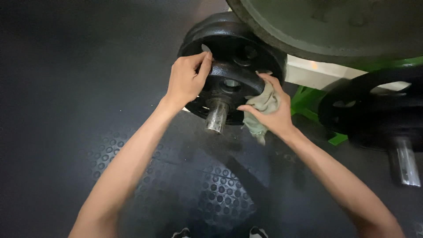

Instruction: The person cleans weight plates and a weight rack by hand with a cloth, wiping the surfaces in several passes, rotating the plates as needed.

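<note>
Hands apart on a black weight plate (233, 66) — left hand (187, 79) gripping its rim, right hand (271, 110) clamped on a grey-green cloth (262, 108) — above the steel peg (217, 117).

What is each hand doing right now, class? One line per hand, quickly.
Left hand: closed, gripping the rim of the black plate.
Right hand: closed on a grey-green cloth, pressed against the plate.

Counted: two bare hands, left (187, 79) and right (273, 112); one grey-green cloth (262, 108); three black weight plates (233, 66); two steel pegs (216, 117); two shoe tips (181, 232).
</note>
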